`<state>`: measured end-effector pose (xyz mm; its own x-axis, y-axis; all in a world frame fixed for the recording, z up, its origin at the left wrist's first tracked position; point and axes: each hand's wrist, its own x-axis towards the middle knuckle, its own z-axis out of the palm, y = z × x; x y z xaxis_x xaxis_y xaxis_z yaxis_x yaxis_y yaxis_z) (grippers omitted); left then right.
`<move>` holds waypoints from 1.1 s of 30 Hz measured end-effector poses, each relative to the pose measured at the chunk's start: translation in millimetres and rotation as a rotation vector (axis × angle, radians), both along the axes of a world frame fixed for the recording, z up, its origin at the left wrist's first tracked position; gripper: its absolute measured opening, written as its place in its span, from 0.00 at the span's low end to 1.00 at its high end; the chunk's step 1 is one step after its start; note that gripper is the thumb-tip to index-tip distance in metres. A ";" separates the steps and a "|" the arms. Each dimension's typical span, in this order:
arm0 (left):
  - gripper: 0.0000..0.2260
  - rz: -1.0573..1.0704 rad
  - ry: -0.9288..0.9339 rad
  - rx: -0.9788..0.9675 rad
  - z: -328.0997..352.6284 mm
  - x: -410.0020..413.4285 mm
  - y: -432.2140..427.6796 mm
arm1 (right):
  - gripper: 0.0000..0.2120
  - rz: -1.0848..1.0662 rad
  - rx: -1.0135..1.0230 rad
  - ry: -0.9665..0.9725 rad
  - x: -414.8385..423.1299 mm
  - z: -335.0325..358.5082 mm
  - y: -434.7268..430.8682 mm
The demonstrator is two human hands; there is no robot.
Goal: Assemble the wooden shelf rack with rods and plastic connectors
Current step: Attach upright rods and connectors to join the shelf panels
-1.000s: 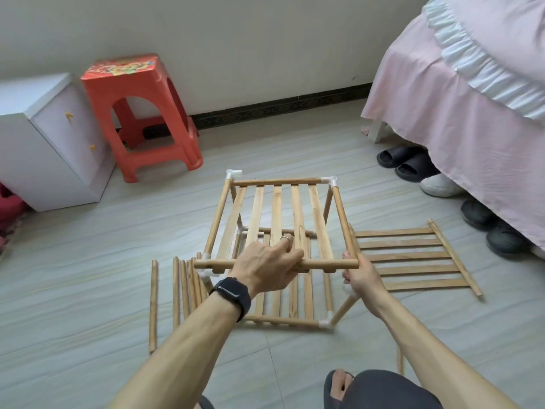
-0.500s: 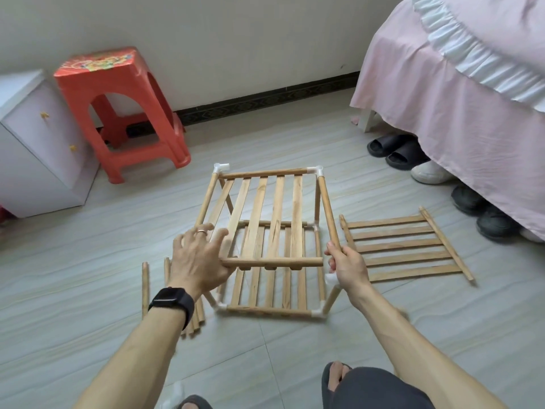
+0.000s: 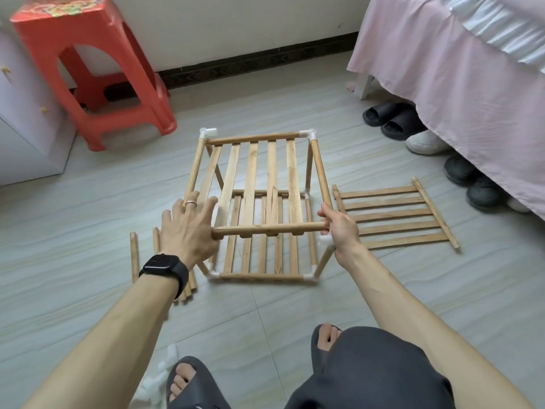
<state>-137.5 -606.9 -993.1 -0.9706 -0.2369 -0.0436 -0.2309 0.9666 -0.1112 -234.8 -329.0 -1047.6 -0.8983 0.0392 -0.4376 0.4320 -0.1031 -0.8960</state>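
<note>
A two-tier wooden rack (image 3: 259,184) stands on the floor, its rods joined by white plastic connectors (image 3: 307,133). My right hand (image 3: 339,228) grips the rack's near right corner, where the right side rod meets the front rod (image 3: 265,228) of the upper slatted shelf. My left hand (image 3: 188,228) hovers with fingers spread at the near left corner, by the front rod's left end and the left side rod. A spare slatted panel (image 3: 395,214) lies flat to the right. Loose rods (image 3: 134,255) lie on the floor at the left, partly behind my left wrist.
A red plastic stool (image 3: 88,63) and a white cabinet (image 3: 26,137) stand at the back left. A bed with a pink skirt (image 3: 460,69) fills the right, with several shoes (image 3: 392,119) under it. White connectors (image 3: 165,370) lie by my feet.
My left hand let go of the upper shelf's front rod and moved left to the near left corner, fingers spread. The right hand stays at the near right corner. The view shifted closer.
</note>
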 end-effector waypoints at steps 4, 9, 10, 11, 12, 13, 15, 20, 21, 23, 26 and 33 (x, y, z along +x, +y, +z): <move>0.39 -0.403 0.059 0.101 7.4 -10.5 46.7 | 0.10 -0.042 0.052 0.086 5.0 2.0 -0.3; 0.34 -0.636 0.175 0.142 0.2 -21.0 127.5 | 0.14 0.007 0.032 0.135 28.2 -1.8 18.7; 0.33 -0.633 0.195 0.139 -3.3 -21.4 134.7 | 0.16 0.010 0.006 0.128 33.7 -4.0 26.3; 0.33 -0.615 0.208 0.147 -6.5 -21.8 137.8 | 0.16 0.011 0.008 0.122 38.9 -5.8 35.0; 0.33 -0.588 0.209 0.162 -8.9 -22.4 137.5 | 0.15 0.015 0.039 0.120 43.3 -8.2 44.0; 0.33 -0.562 0.201 0.171 -10.7 -22.8 134.6 | 0.14 0.031 0.083 0.127 47.1 -10.5 51.8; 0.32 -0.552 0.195 0.143 -13.6 -23.6 124.6 | 0.17 0.106 0.155 0.166 54.2 -15.3 62.2; 0.34 -0.521 0.143 0.222 -8.4 -30.7 99.8 | 0.21 0.383 0.318 0.334 63.6 -24.2 51.2; 0.34 -0.502 0.137 0.229 -7.1 -31.3 94.2 | 0.20 0.390 0.294 0.353 62.1 -23.7 47.5; 0.35 -0.471 0.110 0.218 -4.9 -30.2 80.0 | 0.21 0.340 0.168 0.335 55.4 -20.7 43.9; 0.37 -0.422 0.076 0.227 -5.7 -24.1 62.0 | 0.17 0.264 0.072 0.312 39.1 -12.6 45.3; 0.33 -0.373 0.093 0.230 -10.0 -25.2 65.7 | 0.21 0.482 -0.107 -0.035 1.6 10.6 26.8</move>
